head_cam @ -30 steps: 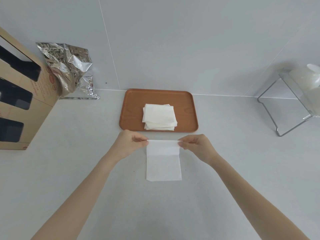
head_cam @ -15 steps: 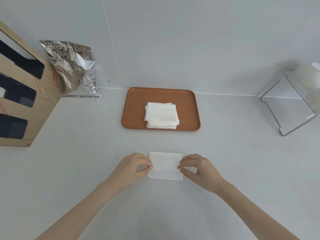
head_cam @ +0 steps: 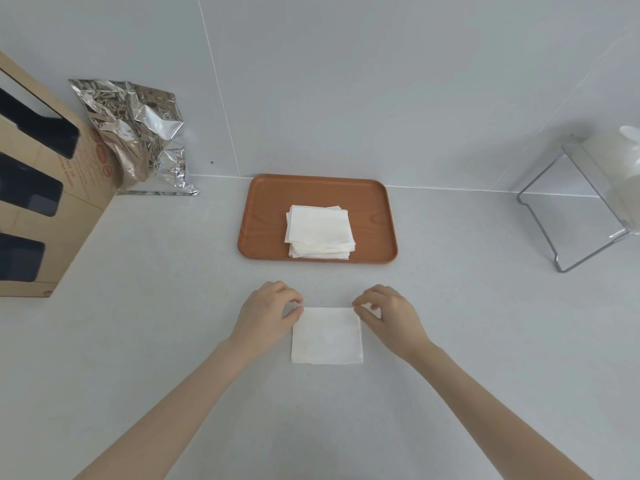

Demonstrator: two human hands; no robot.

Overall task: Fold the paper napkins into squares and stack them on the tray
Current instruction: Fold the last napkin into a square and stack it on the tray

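Note:
A white paper napkin, folded into a square, lies flat on the grey counter in front of me. My left hand pinches its far left corner with thumb and fingertips. My right hand pinches its far right corner the same way. Beyond the napkin stands a brown rectangular tray against the wall. On the tray rests a stack of folded napkins, slightly uneven at the edges, near the tray's front rim.
A cardboard box with dark cut-outs stands at the left. A crumpled silver foil bag leans on the wall beside it. A clear acrylic holder with white paper sits at the far right. The wall runs right behind the tray.
Both hands brought the napkin's far edge down over its near edge, halving the long strip into a square. They then moved back up to the new far corners.

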